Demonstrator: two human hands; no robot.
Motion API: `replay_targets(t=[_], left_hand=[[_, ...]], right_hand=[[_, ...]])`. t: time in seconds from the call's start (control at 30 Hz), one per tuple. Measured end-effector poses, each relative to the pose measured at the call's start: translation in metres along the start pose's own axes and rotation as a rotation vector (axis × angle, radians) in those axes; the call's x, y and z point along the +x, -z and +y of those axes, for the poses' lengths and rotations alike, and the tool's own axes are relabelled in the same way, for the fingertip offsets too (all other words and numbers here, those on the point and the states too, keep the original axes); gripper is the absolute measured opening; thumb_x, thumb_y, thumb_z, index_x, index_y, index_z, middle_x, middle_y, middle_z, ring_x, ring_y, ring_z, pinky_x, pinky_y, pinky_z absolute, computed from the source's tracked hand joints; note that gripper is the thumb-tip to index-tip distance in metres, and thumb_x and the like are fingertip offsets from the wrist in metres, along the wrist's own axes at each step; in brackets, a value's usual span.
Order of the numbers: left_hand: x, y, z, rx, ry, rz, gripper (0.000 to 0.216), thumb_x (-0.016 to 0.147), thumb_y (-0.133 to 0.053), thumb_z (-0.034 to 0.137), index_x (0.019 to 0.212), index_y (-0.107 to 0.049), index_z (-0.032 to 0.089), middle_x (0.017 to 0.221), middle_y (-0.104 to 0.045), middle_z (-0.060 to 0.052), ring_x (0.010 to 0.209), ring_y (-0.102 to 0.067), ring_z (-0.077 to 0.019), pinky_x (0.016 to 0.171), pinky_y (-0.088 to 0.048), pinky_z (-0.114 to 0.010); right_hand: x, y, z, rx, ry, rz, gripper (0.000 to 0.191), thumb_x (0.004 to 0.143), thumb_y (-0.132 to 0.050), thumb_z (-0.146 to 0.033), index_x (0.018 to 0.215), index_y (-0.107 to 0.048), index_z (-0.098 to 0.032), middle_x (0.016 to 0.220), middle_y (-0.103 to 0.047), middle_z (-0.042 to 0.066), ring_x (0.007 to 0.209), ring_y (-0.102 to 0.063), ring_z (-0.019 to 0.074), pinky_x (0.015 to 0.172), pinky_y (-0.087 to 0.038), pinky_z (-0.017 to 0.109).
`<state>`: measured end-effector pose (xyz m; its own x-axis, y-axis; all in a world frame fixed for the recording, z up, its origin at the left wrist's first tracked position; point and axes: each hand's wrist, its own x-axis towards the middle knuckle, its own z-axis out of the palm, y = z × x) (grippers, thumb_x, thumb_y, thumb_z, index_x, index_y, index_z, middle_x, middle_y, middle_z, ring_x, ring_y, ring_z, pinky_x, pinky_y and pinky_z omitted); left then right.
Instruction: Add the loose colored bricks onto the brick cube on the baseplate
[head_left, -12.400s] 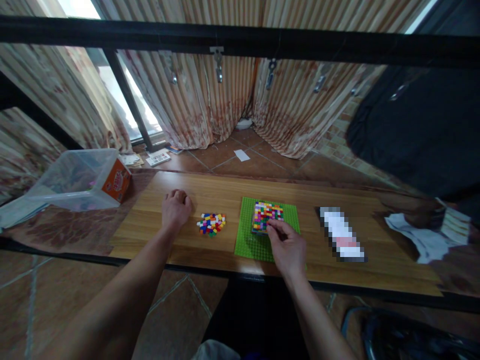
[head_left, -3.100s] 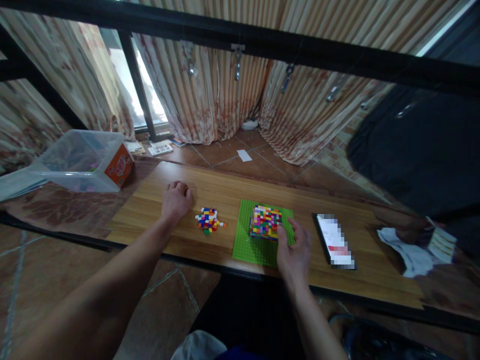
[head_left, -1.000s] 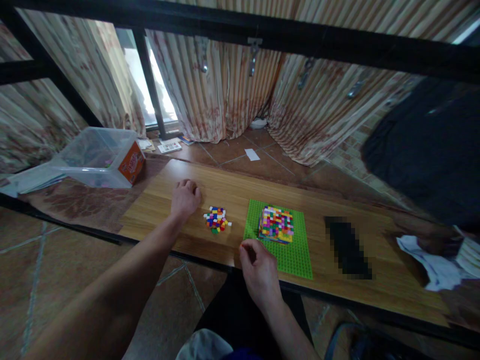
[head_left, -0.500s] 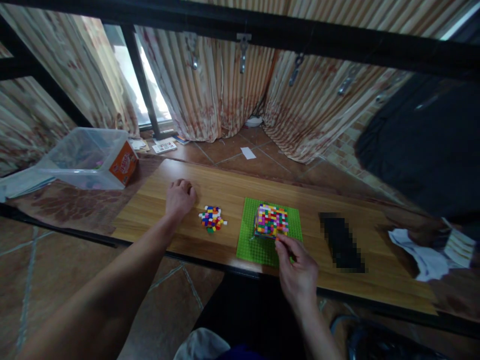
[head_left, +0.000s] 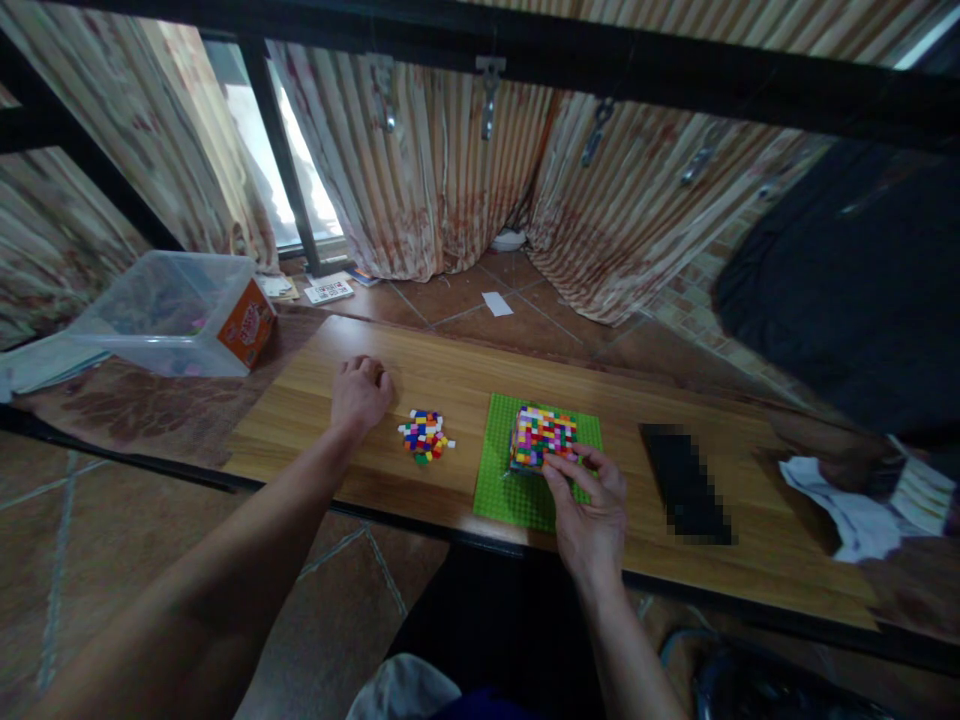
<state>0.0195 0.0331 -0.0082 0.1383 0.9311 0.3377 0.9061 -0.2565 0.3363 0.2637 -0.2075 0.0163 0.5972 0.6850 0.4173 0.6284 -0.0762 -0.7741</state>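
The right hand [head_left: 592,510] is coming back from the table's [head_left: 450,365] near edge to the block [head_left: 541,432]. Its bent fingertips are now touching the block's near side, so building is going on. I cannot tell if they are pinching a brick. The block is sitting on the green plate [head_left: 510,497], just past the fingers. The left hand [head_left: 358,393] is staying in a fist beside the pile [head_left: 423,436].

left hand [head_left: 360,395] curled in a loose fist, arm outstretched, right hand [head_left: 592,505] forward, fingers partly curled
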Motion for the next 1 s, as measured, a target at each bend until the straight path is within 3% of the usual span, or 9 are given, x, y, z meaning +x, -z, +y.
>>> replay_targets(t=[0.2, 0.47, 1.0], left_hand=[[0.0, -0.001, -0.002, -0.008, -0.005, -0.001, 0.027, 0.086, -0.044, 0.029, 0.096, -0.066, 0.017, 0.109, -0.064, -0.013, 0.108, -0.054, -0.0295, 0.099, -0.041, -0.042], [0.0, 0.0, -0.001, -0.005, 0.001, -0.007, 0.027, 0.086, -0.044, 0.031, 0.096, -0.066, 0.018, 0.109, -0.064, -0.012, 0.108, -0.054, -0.0295, 0.1, -0.041, -0.043], [0.0, 0.001, 0.0, -0.009, 0.0, -0.013, 0.029, 0.086, -0.044, 0.03, 0.097, -0.066, 0.018, 0.109, -0.064, -0.013, 0.108, -0.054, -0.03, 0.099, -0.041, -0.043]], right_hand=[[-0.002, -0.004, -0.001, 0.081, -0.116, 0.015, 0.017, 0.081, -0.068, -0.042, 0.086, -0.078, -0.029, 0.127, -0.058, 0.005, 0.119, -0.049, 0.0234, 0.104, -0.036, 0.045], [-0.007, -0.011, 0.002, 0.333, -0.317, 0.043, 0.02, 0.075, -0.074, -0.039, 0.089, -0.078, -0.025, 0.128, -0.059, 0.006, 0.121, -0.054, 0.0224, 0.105, -0.039, 0.042], [-0.004, -0.013, 0.001, 0.334, -0.315, 0.082, 0.021, 0.074, -0.074, -0.039, 0.086, -0.078, -0.022, 0.119, -0.062, 0.008, 0.112, -0.058, 0.0216, 0.1, -0.043, 0.041]])
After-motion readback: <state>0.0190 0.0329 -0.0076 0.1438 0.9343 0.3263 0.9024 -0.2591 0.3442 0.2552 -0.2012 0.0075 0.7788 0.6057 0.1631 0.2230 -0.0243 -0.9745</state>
